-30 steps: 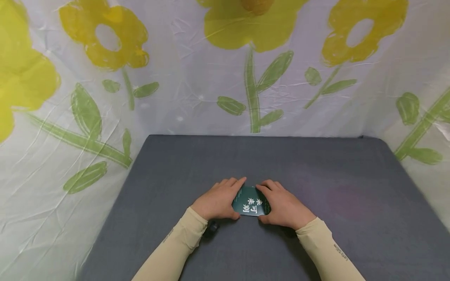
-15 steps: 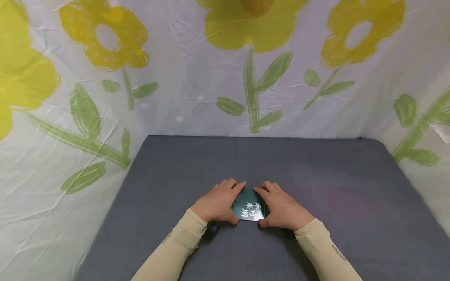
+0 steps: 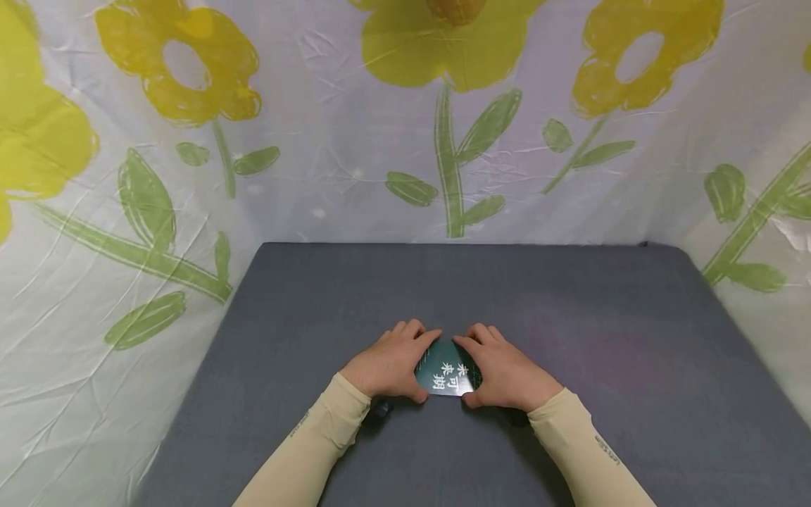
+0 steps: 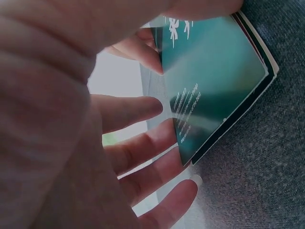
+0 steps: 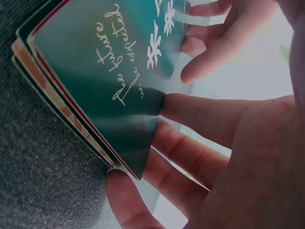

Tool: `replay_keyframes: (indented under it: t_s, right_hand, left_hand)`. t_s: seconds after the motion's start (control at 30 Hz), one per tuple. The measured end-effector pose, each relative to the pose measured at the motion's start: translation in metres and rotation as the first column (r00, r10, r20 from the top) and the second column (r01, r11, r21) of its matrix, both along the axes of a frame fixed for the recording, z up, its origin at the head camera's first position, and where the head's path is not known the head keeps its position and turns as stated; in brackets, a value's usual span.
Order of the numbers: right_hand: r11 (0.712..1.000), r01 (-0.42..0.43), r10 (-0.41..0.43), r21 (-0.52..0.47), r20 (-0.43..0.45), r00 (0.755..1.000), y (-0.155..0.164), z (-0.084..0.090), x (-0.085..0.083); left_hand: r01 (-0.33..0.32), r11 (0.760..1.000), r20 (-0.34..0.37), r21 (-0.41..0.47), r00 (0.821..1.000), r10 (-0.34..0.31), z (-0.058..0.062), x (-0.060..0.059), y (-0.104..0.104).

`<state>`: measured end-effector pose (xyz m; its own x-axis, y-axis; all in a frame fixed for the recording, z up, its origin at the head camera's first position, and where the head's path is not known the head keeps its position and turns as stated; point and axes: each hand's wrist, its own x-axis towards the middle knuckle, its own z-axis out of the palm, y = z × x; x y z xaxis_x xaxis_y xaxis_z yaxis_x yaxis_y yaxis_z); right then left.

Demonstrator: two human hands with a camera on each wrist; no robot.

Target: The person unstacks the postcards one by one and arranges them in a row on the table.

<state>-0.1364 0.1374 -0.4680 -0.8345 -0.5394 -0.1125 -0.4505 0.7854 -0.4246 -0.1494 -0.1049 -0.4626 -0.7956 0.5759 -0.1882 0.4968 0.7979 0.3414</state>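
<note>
Glossy green card stack, rectangular, pinched by left hand and right hand fingers, grey felt mat

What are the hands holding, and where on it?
A small stack of green cards, held between both hands: left hand at its left edge, right hand at its right edge, over the grey table.

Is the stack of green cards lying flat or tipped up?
Tipped up: the stack of cards stands on one edge on the grey mat, between both hands.

We can't read the card stack sides: hands cover both. Small dark object under left sleeve, too small to identify.
</note>
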Motion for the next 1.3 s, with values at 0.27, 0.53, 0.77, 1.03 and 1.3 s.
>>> replay_keyframes:
  t_s: [0.27, 0.53, 0.77, 1.03, 1.3]
  right_hand:
    - [1.000, -0.001, 0.000, 0.008, 0.013, 1.000, 0.000, 0.004, 0.000]
    - [1.000, 0.006, -0.006, 0.003, 0.023, 1.000, 0.002, 0.010, 0.000]
    - [1.000, 0.005, -0.006, -0.013, -0.033, 0.999, 0.003, 0.012, 0.000]
    - [1.000, 0.015, -0.015, -0.008, -0.016, 1.000, 0.002, 0.012, 0.001]
    - [0.999, 0.014, -0.016, -0.049, -0.032, 0.999, 0.002, 0.014, 0.000]
  left_hand:
    - [0.002, 1.000, 0.003, -0.001, 1.000, -0.002, 0.003, 0.001, -0.001]
    - [-0.005, 1.000, 0.033, 0.024, 0.999, 0.004, 0.008, 0.002, -0.003]
    - [-0.013, 1.000, 0.032, 0.024, 0.999, 0.012, 0.010, -0.001, -0.004]
    - [-0.023, 0.999, 0.066, 0.039, 0.998, 0.021, 0.013, -0.003, -0.007]
    - [-0.035, 0.997, 0.073, 0.068, 0.997, 0.030, 0.019, -0.004, -0.013]
